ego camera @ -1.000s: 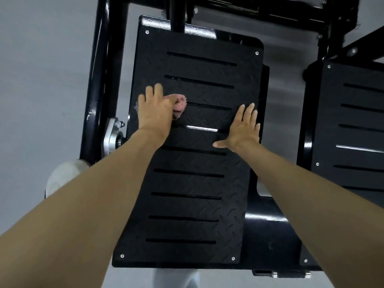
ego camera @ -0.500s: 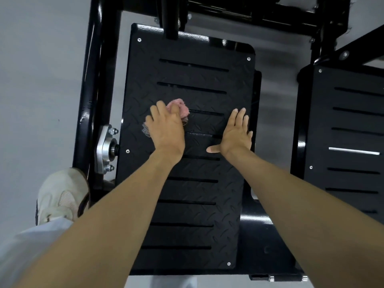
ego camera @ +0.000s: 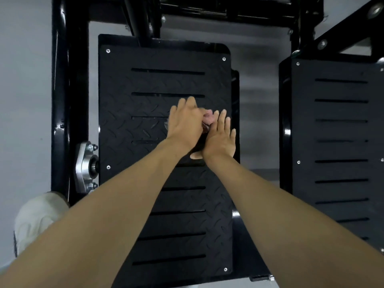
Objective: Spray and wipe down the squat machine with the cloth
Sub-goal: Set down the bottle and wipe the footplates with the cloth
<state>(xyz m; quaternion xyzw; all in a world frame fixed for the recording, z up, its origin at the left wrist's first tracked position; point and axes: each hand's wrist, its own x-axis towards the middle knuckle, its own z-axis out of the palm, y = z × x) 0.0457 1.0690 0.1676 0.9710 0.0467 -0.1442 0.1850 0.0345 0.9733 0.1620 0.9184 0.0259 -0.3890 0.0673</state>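
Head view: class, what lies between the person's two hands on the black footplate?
In the head view, a bunched pink cloth, held by the left hand, pokes out toward the right hand on the footplate.

Footplate matt black tread-pattern metal; frame glossy black; cloth fuzzy pink.

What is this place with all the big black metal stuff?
Most likely a gym. The near foot plate and a second foot plate, both black and slotted, sit in a heavy steel frame with a bolted silver bearing, like exercise machines have. The left hand holds a pink cloth against the near one.
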